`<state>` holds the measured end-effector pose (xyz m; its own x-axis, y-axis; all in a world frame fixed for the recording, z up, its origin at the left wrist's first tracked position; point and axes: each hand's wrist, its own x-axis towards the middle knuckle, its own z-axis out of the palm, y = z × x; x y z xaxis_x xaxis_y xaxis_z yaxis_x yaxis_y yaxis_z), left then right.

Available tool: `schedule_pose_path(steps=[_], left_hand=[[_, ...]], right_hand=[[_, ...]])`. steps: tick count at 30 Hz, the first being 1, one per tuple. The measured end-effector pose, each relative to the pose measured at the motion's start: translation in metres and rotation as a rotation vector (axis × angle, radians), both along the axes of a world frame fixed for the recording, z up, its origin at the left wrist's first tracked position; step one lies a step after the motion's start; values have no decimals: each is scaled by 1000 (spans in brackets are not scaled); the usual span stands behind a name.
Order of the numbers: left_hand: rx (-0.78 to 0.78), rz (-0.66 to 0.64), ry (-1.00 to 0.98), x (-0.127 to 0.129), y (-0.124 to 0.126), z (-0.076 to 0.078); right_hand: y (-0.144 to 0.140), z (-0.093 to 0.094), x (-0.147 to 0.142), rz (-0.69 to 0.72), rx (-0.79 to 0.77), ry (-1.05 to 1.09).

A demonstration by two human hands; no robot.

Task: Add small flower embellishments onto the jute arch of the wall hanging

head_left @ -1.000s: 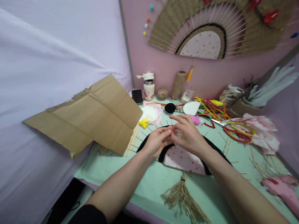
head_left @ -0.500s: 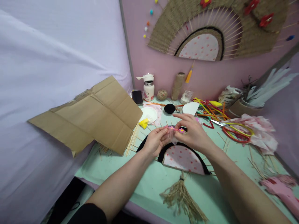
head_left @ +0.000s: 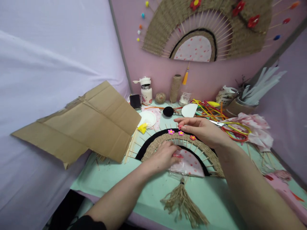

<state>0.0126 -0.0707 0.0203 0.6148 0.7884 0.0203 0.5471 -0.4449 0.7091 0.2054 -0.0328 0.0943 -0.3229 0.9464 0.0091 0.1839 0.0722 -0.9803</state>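
Flower buttons sit in a short row on the black rim of the woven jute fan, which lies flat on the mint-green table in front of me: a pink one, another pink one just beside it, and a red one a little further right. My right hand hovers just above that row, fingers loosely curled and thumb pinched toward the forefinger; whether a further small flower is held there I cannot tell. My left hand lies palm down on the fan's weave, fingers spread flat, touching a small clear packet with something red in it over the spotted fabric centre. To do this placing well, I judge the left hand should hold the fan steady while the right sets each flower on the black band, evenly spaced along the curve, and presses straight down. A jute tassel hangs from the fan toward me, and scissors lie near the right hand.
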Motion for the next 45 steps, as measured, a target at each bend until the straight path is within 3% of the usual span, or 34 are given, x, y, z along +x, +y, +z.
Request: schedule_pose_path(steps=[3,6,8,10,12,17,24,32,40,45], left_hand=[[-159,96,-306,-5,7,6],[-489,252,-764,-8,12,12],[-732,281,-1001,-7,12,13],[-883,284,-1132,-6,12,13],[-941,308,-1196,-5,11,13],[-983,400,-1273,-6,13,16],[-1075,395,-1311,-8,15,19],[-916,439,-1325,-7,15,15],[-943,429,-1323,-11,19,10],[-886,450,-1326,-8,18,10]], right_hand=[[-2,-1,-4,-12,53,-44],[-6,-4,-13,51,134,-122],[-9,-8,-21,76,257,-225],[-11,-12,-28,61,416,-346],[-12,-15,-33,51,529,-433],[-12,-13,-28,26,582,-476],[-11,-4,-14,-23,579,-441],[-12,8,-5,-61,562,-409],[-17,26,23,-196,572,-417],[-19,28,20,-206,548,-444]])
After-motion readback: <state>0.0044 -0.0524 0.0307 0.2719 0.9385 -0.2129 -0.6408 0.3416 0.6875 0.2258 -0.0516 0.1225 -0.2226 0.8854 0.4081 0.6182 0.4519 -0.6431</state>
